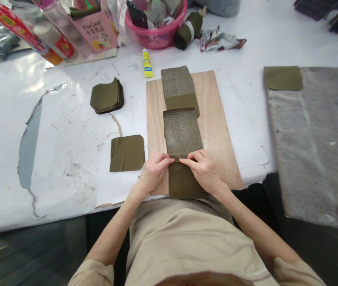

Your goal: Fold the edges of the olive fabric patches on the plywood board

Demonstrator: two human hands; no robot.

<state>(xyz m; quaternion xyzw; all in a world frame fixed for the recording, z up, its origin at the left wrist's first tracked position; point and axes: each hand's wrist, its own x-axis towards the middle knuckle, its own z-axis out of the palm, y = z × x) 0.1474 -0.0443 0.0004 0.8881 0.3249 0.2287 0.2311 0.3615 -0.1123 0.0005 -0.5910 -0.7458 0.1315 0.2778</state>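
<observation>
On a wooden board [221, 131] lies an olive fabric piece [185, 182] at the front edge. Its upper edge meets a grey-brown textured piece [183, 133]. My left hand [156, 170] pinches that seam at its left part, and my right hand [203, 169] pinches it at the right, fingertips close together. Farther back on the board is another textured piece [177, 81] with an olive strip. A single olive square [127, 153] lies left of the board, and a stack of olive pieces [105, 96] sits behind it.
A yellow glue tube [147, 63] lies behind the board. Beyond it stand a pink basket [160, 37], a green roll [188, 29] and a pink box [97, 33]. At the right is a grey board [321, 147] bearing an olive piece [284, 78]. The table's front edge is near my waist.
</observation>
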